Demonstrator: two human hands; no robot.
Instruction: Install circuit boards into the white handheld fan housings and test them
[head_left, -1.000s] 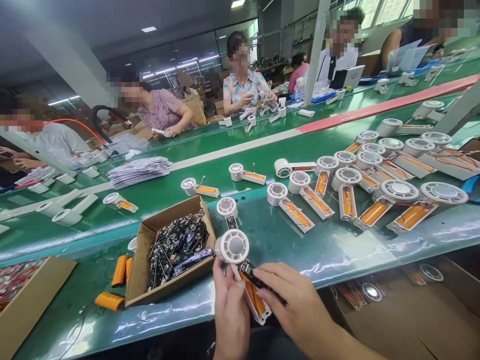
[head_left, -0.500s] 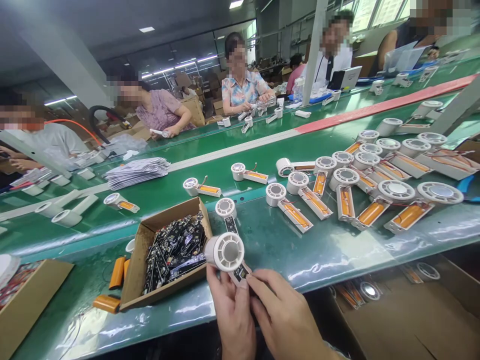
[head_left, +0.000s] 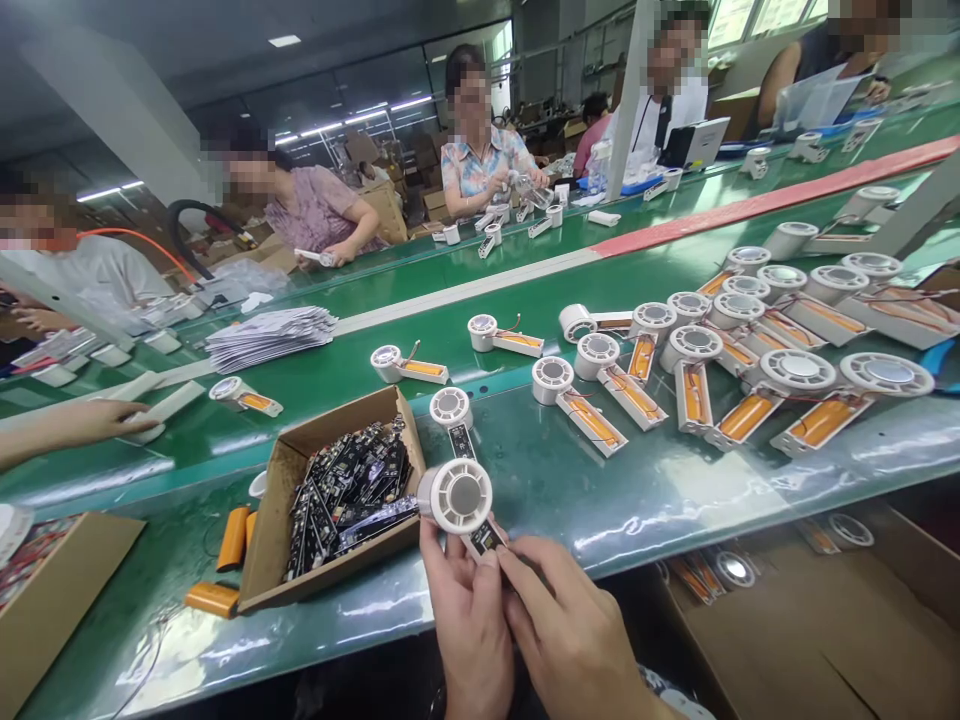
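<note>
My left hand (head_left: 472, 610) is closed around the handle of a white handheld fan (head_left: 461, 495), whose round vented head points up. A black circuit board (head_left: 486, 538) shows in the open handle. My right hand (head_left: 574, 620) is closed, with its thumb and fingertips at the lower end of that handle; the fingers partly hide it. Just behind stands a second fan (head_left: 451, 407) with a similar board in its handle. Left of my hands, a cardboard box (head_left: 259, 555) holds a heap of black circuit boards (head_left: 349, 500).
Several fans with orange batteries (head_left: 694, 395) crowd the bench to the right. Loose orange batteries (head_left: 212, 600) lie beside the box. A co-worker's hand (head_left: 105, 420) touches white fan shells (head_left: 169, 405) at left. A stack of white papers (head_left: 274, 338) lies farther back.
A co-worker's hand has come in from the left onto the white fan shells. My hands keep their grip on the fan with almost no movement; the view has shifted slightly.
</note>
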